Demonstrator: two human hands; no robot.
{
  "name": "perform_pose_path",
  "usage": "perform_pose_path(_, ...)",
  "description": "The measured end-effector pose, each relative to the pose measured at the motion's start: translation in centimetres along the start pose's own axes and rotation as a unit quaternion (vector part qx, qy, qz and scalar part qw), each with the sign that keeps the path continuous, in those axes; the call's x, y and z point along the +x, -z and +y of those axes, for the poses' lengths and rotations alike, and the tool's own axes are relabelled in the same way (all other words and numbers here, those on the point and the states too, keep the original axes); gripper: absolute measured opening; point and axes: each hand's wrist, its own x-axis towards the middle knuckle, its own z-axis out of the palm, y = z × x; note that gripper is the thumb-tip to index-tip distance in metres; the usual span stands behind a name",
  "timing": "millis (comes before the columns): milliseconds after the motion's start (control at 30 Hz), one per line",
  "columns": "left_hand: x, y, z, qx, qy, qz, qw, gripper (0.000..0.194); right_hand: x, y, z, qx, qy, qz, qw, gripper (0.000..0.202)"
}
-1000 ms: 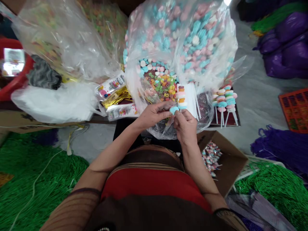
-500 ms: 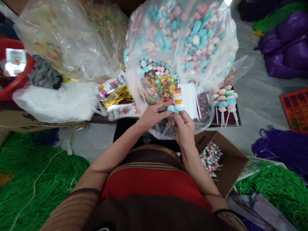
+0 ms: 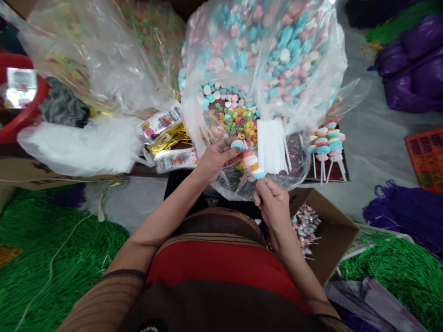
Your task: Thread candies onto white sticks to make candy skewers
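Note:
My right hand (image 3: 272, 198) is closed around the lower end of a candy skewer (image 3: 251, 160), which tilts up and to the left. Pink, orange, white and blue pieces are threaded on it. Between the thumb and fingers of my left hand (image 3: 216, 159) is a blue-and-white marshmallow (image 3: 237, 144), close to the skewer's upper tip. Beneath both hands lies clear plastic with loose ring-shaped gummies (image 3: 238, 121) on it. A row of white sticks (image 3: 272, 145) lies just right of the skewer. Round marshmallows (image 3: 218, 94) are spread behind the gummies.
Large clear bags of marshmallows (image 3: 287, 55) and gummies (image 3: 104, 60) fill the back. Finished skewers (image 3: 327, 140) lie at the table's right end. A cardboard box (image 3: 334, 237) with wrapped candy stands below right. Gold ties (image 3: 169, 139) and printed packets (image 3: 176, 159) lie left.
My right hand has moved down and slightly right with the skewer, which now leans left. The left hand has shifted a little left and up, holding a marshmallow at the skewer's tip.

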Motion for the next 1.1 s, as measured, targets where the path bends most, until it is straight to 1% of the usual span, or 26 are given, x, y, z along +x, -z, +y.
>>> perform_pose_path(133,0.2,0.1,0.0,-0.035,0.018,0.000,0.999,0.057,-0.4,0.4,0.7,-0.031,0.016,-0.021,0.999,0.032)
perform_pose_path(267,0.3,0.4,-0.3,-0.043,0.019,0.001,0.999,0.059,-0.2,0.2,0.5,-0.049,0.019,-0.025,0.998,0.031)
perform_pose_path(367,0.3,0.7,-0.5,-0.009,0.001,-0.010,1.000,0.062,-0.1,0.1,0.3,-0.060,0.008,-0.022,0.998,0.032)
perform_pose_path(433,0.3,0.9,-0.7,0.032,-0.030,-0.016,0.999,0.062,0.0,0.3,0.2,-0.063,-0.003,-0.022,0.998,0.032)
perform_pose_path(500,0.3,1.2,-0.7,0.098,-0.067,-0.013,0.993,0.059,0.0,0.6,0.1,-0.067,-0.016,-0.026,0.997,0.033)
perform_pose_path(567,0.1,1.4,-0.5,0.193,-0.100,-0.004,0.976,0.050,0.1,1.1,0.0,-0.072,-0.030,-0.033,0.996,0.034)
perform_pose_path(667,-0.3,1.5,-0.2,0.335,-0.131,-0.003,0.933,0.029,0.0,1.5,-0.5,-0.076,-0.041,-0.034,0.996,0.034)
perform_pose_path(700,-0.4,1.5,-0.1,0.370,-0.137,-0.004,0.919,0.023,0.0,1.5,-0.7,-0.078,-0.040,-0.032,0.996,0.034)
perform_pose_path(767,-0.7,1.3,0.1,0.422,-0.144,-0.004,0.895,0.018,-0.1,1.3,-1.2,-0.084,-0.034,-0.031,0.995,0.034)
perform_pose_path(833,-1.0,1.0,0.3,0.464,-0.149,0.002,0.873,0.019,-0.3,0.8,-1.7,-0.084,-0.028,-0.033,0.996,0.034)
perform_pose_path(967,-1.4,0.7,0.4,0.540,-0.155,0.023,0.827,0.030,-0.4,-0.6,-2.4,-0.059,-0.019,-0.036,0.997,0.037)
perform_pose_path(1033,-1.4,0.6,0.5,0.563,-0.160,0.029,0.811,0.035,-0.3,-1.3,-2.4,-0.060,-0.015,-0.046,0.997,0.038)
perform_pose_path(1100,-1.2,0.6,0.6,0.569,-0.178,0.031,0.802,0.037,0.0,-1.8,-2.2,-0.066,-0.014,-0.057,0.996,0.039)
